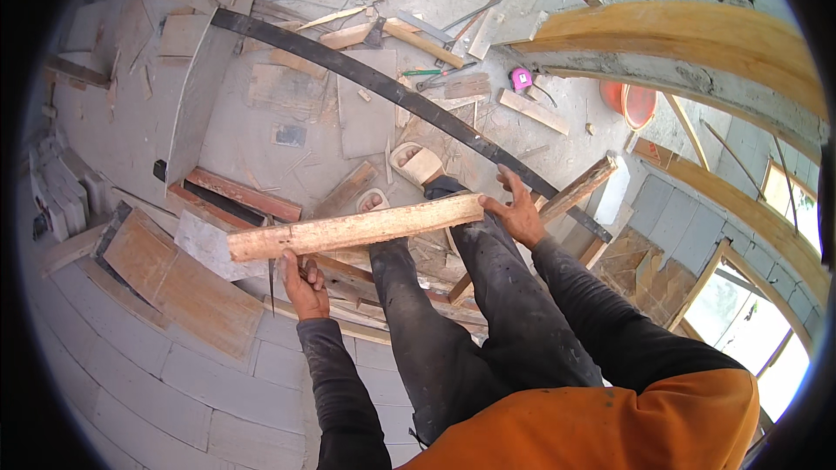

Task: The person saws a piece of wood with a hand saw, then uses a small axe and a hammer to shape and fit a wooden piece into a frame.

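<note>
A rough-edged wooden board [357,228] is held out level in front of my legs, spanning between my two hands. My left hand [306,289] holds it from the near side close to its left end. Some of those fingers are curled, and part of the grip is hidden behind the board. At the other end my right hand [517,216] grips the board's tip, thumb against it and a finger raised above. Just beyond the right hand runs a long dark bar [383,83], crossing the view diagonally.
Below lie a hammer [422,43], a pink tape measure [521,79], pliers [435,80] and scattered wood offcuts [533,111]. A red bucket [640,104] stands at right. Wooden beams [679,22] cross the upper right. A brown panel [187,283] leans at left beside the block wall [213,387].
</note>
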The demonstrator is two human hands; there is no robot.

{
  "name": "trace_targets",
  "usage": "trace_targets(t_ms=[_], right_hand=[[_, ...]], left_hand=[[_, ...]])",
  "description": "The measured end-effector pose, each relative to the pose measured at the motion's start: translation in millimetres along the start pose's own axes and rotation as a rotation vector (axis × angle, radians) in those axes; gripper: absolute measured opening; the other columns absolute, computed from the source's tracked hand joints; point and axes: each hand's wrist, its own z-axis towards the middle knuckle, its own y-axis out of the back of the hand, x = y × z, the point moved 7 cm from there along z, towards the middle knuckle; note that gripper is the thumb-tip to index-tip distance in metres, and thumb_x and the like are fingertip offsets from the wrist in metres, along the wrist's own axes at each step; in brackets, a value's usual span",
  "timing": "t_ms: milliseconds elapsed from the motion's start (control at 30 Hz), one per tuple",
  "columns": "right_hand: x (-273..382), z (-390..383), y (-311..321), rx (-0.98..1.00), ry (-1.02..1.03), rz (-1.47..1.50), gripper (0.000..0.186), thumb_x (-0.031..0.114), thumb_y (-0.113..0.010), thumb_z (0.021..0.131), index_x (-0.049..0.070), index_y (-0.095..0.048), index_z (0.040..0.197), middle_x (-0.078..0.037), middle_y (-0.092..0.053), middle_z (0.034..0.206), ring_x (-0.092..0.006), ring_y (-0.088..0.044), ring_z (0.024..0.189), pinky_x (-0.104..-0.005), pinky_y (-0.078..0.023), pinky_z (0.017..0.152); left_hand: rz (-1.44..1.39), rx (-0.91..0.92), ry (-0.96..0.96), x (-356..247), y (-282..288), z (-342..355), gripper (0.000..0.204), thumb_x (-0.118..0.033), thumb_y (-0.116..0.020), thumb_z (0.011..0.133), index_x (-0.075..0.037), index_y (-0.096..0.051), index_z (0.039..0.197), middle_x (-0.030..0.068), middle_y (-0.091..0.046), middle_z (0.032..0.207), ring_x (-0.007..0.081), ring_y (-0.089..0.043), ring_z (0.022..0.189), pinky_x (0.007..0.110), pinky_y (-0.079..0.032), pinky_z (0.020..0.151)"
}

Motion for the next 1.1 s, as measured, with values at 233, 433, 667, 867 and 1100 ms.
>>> trace_targets(t_ms=[233,433,667,867,1100], right_hand=[[133.1,-46.4,-86.4,-0.174,0.498,-0.269,0.102,0.046,-0.08,0.08,0.01,-0.03,0.162,-0.023,-0.048,0.149,-0.0431,-0.041,0.14,-0.0566,-0.035,0.115],[18.6,-69.0,-20.7,-0.424,0.272,-0.088,0.077,0.04,-0.079,0.08,0.007,-0.052,0.144,-0.022,-0.06,0.127,-0.0413,-0.057,0.123,-0.051,-0.048,0.103],[-244.8,-61.5,-20.5,-0.378,-0.29,0.137,0.086,0.047,-0.084,0.077,-0.001,-0.052,0.141,-0.03,-0.066,0.127,-0.0434,-0.065,0.119,-0.0461,-0.051,0.103],[-326.4,-45.8,-88.8,-0.295,-0.455,0.187,0.087,0.046,-0.086,0.077,-0.004,-0.051,0.14,-0.032,-0.066,0.126,-0.0425,-0.065,0.121,-0.0456,-0.051,0.104],[-379.0,-59.8,-136.2,-0.334,-0.579,0.077,0.082,0.047,-0.083,0.081,-0.006,-0.051,0.136,-0.032,-0.069,0.119,-0.0439,-0.068,0.114,-0.047,-0.053,0.1]], left_hand=[[0.518,0.377,-0.372,-61.7,-201.4,-33.4,0.03,-0.035,-0.074,0.1,-0.01,-0.063,0.112,-0.0073,-0.052,0.079,0.0,-0.037,0.057,0.019,-0.026,0.048],[0.923,0.766,-0.462,6.6,-291.6,-99.8,0.047,-0.025,-0.076,0.098,0.003,-0.063,0.133,0.0055,-0.071,0.107,0.0109,-0.062,0.095,0.028,-0.049,0.087],[1.204,0.717,-0.185,99.8,-194.2,-83.9,0.037,-0.02,-0.07,0.1,0.002,-0.066,0.131,0.0018,-0.071,0.088,0.0053,-0.057,0.08,0.022,-0.042,0.074],[1.361,0.619,-0.022,107.6,-90.7,-61.2,0.031,-0.016,-0.067,0.102,0.002,-0.066,0.127,0.0017,-0.071,0.087,0.0029,-0.054,0.076,0.02,-0.037,0.067],[1.46,0.567,0.016,89.2,-84.4,-49.6,0.028,-0.015,-0.066,0.102,-0.002,-0.067,0.126,0.0035,-0.075,0.089,0.0007,-0.045,0.063,0.02,-0.032,0.055]])
